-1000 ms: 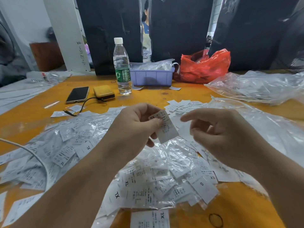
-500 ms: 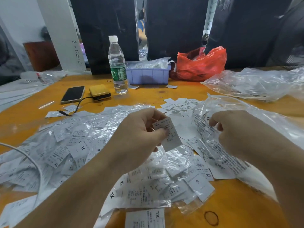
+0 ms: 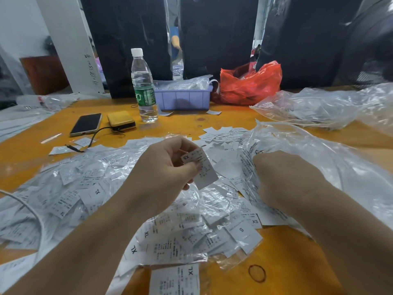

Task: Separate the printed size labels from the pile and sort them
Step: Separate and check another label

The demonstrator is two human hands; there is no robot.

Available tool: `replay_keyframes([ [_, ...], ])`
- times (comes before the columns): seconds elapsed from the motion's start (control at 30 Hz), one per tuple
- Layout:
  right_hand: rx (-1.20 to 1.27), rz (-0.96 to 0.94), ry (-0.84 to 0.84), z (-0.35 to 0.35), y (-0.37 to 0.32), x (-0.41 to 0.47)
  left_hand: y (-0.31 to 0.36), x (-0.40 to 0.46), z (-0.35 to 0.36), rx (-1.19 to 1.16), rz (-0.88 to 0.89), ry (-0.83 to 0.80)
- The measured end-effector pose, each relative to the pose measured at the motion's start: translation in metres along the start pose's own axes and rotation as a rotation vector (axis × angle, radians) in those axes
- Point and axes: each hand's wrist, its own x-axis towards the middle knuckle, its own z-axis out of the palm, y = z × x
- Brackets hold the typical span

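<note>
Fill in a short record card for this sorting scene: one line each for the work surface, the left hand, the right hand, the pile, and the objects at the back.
Surface: orange table
Left hand: pinches a small stack of labels, top one printed XS
Right hand: down in the pile by a clear plastic bag; fingers hidden
Pile: white labels marked XL, S, XS, mixed with clear plastic
Back: water bottle, phone, yellow case, purple tray, red bag

I see the pile of labels (image 3: pixel 187 228), small white printed slips marked XL, S and XS, mixed with clear plastic and spread flat. Above its middle, one XS label (image 3: pixel 201 168) stands tilted, pinched at one edge. Beyond the pile lies a smaller loose cluster of labels (image 3: pixel 221 133).
</note>
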Motion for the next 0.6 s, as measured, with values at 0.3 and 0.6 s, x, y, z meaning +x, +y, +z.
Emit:
replay_keyframes([
  [0.3,0.047,-0.068,0.286,-0.007,-0.004,-0.003,-0.002,-0.001,0.003,0.052,0.023,-0.009],
  [0.6,1.117,-0.472,-0.024,0.001,-0.018,-0.006,-0.002,0.000,0.001,0.088,0.059,0.118],
])
